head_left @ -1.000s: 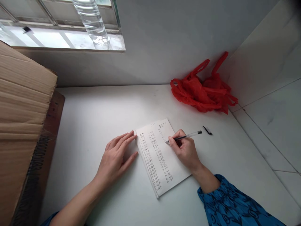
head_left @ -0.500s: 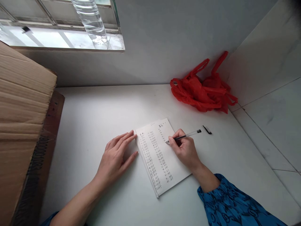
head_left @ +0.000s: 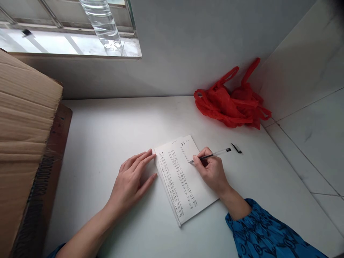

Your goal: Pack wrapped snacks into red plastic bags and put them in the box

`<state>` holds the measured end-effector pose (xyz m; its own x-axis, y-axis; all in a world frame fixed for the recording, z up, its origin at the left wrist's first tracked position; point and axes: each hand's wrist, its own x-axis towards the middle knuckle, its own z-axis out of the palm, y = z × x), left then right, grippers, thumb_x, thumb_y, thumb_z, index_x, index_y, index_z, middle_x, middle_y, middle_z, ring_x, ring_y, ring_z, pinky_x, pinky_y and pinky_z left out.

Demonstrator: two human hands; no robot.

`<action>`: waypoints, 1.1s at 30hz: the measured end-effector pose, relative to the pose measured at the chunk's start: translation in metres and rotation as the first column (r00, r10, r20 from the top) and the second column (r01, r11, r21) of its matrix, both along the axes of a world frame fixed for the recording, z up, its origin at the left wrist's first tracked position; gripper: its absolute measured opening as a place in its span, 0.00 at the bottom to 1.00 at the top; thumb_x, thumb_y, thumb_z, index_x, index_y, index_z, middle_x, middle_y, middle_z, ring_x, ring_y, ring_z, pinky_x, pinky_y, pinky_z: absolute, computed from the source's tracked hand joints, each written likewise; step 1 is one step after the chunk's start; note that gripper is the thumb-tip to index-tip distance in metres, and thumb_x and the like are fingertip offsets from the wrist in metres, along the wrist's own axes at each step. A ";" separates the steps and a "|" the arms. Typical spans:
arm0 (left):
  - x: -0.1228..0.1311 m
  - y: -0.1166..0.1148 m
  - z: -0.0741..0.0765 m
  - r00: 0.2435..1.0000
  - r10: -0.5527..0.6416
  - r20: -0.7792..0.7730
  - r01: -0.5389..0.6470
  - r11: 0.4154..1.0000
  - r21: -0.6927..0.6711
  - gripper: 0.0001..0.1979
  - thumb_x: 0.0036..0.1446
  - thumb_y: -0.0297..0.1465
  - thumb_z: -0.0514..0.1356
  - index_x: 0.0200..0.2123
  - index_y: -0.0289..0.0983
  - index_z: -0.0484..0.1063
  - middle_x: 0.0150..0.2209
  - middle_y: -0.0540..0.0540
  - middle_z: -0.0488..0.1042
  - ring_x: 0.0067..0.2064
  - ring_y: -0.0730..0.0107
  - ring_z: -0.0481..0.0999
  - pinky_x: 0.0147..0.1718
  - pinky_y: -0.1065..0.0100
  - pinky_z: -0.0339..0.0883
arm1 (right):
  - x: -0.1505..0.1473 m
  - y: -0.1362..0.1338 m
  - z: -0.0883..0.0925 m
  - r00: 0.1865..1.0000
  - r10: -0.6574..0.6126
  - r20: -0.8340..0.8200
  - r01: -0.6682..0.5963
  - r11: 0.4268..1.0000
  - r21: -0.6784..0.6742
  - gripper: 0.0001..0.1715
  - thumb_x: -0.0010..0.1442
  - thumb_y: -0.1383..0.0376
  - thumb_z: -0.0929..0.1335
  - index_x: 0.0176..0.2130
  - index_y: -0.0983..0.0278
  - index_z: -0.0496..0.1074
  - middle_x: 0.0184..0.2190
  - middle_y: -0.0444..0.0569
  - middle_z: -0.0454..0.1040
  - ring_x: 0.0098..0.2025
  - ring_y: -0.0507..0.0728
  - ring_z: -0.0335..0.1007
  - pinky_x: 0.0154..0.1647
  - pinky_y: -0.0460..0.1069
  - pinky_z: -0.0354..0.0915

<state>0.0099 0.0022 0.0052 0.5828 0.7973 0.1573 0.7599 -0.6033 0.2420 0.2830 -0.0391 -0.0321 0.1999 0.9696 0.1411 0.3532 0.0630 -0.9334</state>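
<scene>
A white notepad [head_left: 199, 190] lies at a slant on the table, covered with columns of small handwriting. The third column, at the upper right of the page, is short. My right hand [head_left: 212, 170] rests on the page's right side, fingers pinched round a clear pen [head_left: 219, 153] with a black tip. That tip sits on or just above the paper at the foot of the short column. My left hand [head_left: 133, 175] lies flat with fingers stretched, its fingertips at the pad's left edge. Right of the pen's end is a small black pen cap [head_left: 237, 148].
On the white table [head_left: 120, 122], a crumpled red plastic bag [head_left: 231, 104] sits in the back right corner. A cardboard box [head_left: 27, 125] stands along the left side. Behind, a clear water bottle [head_left: 103, 27] is on the window sill [head_left: 67, 43]. Tiled wall [head_left: 317, 132] borders the right.
The pen tip has shifted very slightly left on the page, at the foot of the short column. Both hands otherwise stay in place; the view has moved a little.
</scene>
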 end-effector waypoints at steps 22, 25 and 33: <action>-0.001 0.000 -0.001 1.000 0.001 0.013 -0.001 1.000 -0.003 0.24 0.66 0.38 0.56 0.64 0.46 0.60 0.66 0.46 0.66 0.65 0.51 0.65 0.59 0.47 0.64 | 0.000 -0.001 0.000 0.999 -0.035 -0.005 0.035 0.999 0.027 0.15 0.66 0.61 0.67 0.28 0.60 0.60 0.20 0.37 0.60 0.19 0.49 0.58 0.20 0.44 0.57; -0.001 0.000 0.000 1.000 0.002 0.013 -0.002 1.000 -0.001 0.24 0.67 0.38 0.56 0.64 0.46 0.60 0.66 0.46 0.66 0.65 0.51 0.65 0.59 0.46 0.64 | 0.000 0.000 0.000 1.000 -0.024 -0.002 0.024 0.999 0.030 0.15 0.66 0.62 0.67 0.28 0.60 0.60 0.20 0.37 0.59 0.18 0.49 0.57 0.20 0.44 0.56; 0.000 -0.001 0.001 1.000 0.004 0.006 -0.004 1.000 -0.003 0.23 0.67 0.38 0.56 0.64 0.46 0.59 0.66 0.46 0.66 0.65 0.51 0.64 0.58 0.47 0.63 | 0.000 0.000 -0.001 0.999 -0.011 0.035 0.010 1.000 0.020 0.14 0.66 0.62 0.66 0.29 0.60 0.61 0.19 0.37 0.59 0.18 0.49 0.56 0.19 0.45 0.54</action>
